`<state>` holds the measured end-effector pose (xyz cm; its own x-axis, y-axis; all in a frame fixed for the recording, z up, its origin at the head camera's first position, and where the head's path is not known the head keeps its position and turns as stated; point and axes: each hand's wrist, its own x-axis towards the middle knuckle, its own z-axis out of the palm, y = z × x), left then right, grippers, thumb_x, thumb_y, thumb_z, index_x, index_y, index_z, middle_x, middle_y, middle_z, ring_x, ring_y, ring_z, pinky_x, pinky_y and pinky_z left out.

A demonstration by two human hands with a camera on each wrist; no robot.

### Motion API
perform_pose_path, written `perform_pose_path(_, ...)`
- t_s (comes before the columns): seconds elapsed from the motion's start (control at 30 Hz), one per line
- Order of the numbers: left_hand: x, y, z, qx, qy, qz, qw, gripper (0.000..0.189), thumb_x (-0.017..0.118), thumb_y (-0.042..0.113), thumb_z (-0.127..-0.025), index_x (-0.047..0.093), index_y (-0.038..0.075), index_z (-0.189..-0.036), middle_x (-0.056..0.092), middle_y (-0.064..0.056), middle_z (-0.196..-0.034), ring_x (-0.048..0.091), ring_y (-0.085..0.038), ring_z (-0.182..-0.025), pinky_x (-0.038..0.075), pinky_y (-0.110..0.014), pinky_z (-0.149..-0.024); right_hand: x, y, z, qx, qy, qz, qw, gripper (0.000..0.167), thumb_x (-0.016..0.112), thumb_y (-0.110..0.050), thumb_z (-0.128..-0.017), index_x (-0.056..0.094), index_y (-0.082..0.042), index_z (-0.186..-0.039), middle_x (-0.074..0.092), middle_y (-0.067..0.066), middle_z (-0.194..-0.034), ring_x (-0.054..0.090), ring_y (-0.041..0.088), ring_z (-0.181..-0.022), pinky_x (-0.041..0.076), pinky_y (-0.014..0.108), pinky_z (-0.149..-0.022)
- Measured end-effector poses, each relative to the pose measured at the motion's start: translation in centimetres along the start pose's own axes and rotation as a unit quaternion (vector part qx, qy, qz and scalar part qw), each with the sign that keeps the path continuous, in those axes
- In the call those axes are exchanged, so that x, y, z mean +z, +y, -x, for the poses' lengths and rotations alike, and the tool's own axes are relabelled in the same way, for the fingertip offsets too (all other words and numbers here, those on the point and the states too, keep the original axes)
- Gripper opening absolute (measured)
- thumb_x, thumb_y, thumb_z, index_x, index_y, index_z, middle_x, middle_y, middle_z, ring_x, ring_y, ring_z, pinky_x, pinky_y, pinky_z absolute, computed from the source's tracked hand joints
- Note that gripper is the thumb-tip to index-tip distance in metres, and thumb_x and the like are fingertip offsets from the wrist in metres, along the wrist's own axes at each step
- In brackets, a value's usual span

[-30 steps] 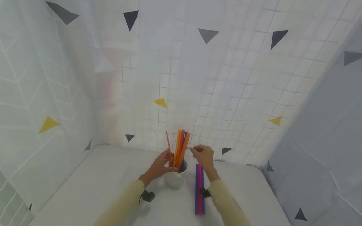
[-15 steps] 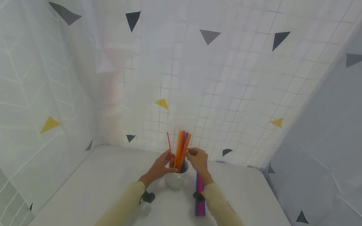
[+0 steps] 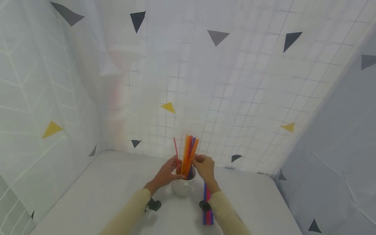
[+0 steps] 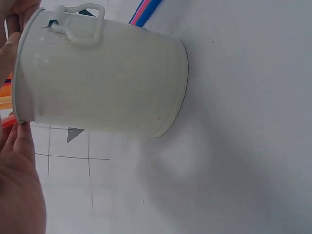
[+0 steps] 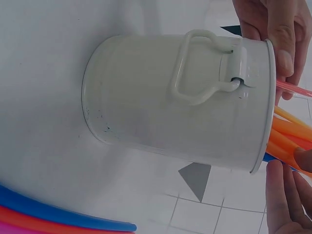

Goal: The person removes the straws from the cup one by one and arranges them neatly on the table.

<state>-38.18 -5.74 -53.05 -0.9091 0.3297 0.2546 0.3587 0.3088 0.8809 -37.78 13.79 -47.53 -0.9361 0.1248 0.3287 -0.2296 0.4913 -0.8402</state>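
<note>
Fingers (image 3: 200,158) curled, our right hand (image 3: 206,167) pinches an orange straw (image 3: 193,152) rising steeply rightward from the pot (image 3: 180,188) our left hand (image 3: 164,173) grips.

No words or numbers can be read in any view.

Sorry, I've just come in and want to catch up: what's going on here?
A person has both hands at a white pot standing upright on the table. The left hand holds the rim, close to a thin red straw. The right hand is at the orange straws sticking up from the pot, its thumb against one. More straws, blue and pink, lie side by side on the table to the person's right, partly hidden by the right arm.
</note>
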Motion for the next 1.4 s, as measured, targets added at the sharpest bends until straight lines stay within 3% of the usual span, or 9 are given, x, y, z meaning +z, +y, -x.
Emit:
perform_pose_path(0.23,0.0,-0.1,0.0,-0.007,-0.004,0.008,0.9999,0.099,0.083,0.032,-0.078,0.023,0.015,-0.155,0.054,-0.005,-0.133,0.048,-0.026,-0.132,0.041,-0.046,-0.105,0.2,-0.1,0.0,0.009,-0.003,0.013,0.9999,0.018,0.077,-0.019,-0.084,0.075,-0.007,-0.098,0.074,0.006,-0.088,0.07,0.016,-0.074,0.059,0.032,-0.068)
perform_pose_path(0.63,0.0,0.1,-0.1,-0.003,-0.007,0.022,0.9997,0.099,0.083,0.03,-0.078,0.022,0.018,-0.155,0.053,-0.005,-0.136,0.046,-0.025,-0.133,0.038,-0.05,-0.106,0.2,-0.4,-0.2,0.019,-0.007,0.019,0.9996,0.018,0.076,-0.016,-0.083,0.075,-0.004,-0.096,0.073,0.008,-0.087,0.07,0.018,-0.074,0.06,0.033,-0.067)
perform_pose_path(1.17,-0.1,0.0,0.0,-0.005,-0.002,0.015,0.9999,0.099,0.083,0.031,-0.079,0.021,0.017,-0.156,0.053,-0.004,-0.134,0.046,-0.025,-0.133,0.039,-0.048,-0.106,-0.2,-0.4,-0.2,0.004,-0.001,0.019,0.9998,0.016,0.075,-0.016,-0.083,0.075,-0.005,-0.096,0.073,0.005,-0.085,0.069,0.016,-0.073,0.059,0.033,-0.067)
perform_pose_path(1.4,-0.1,-0.2,-0.1,-0.012,-0.006,0.017,0.9998,0.102,0.084,0.034,-0.077,0.022,0.018,-0.156,0.052,-0.005,-0.135,0.045,-0.026,-0.133,0.039,-0.05,-0.106,-1.0,-0.8,-0.5,-0.025,0.019,0.005,0.9995,0.015,0.077,-0.017,-0.083,0.075,-0.007,-0.094,0.073,0.003,-0.082,0.069,0.014,-0.07,0.058,0.031,-0.064)
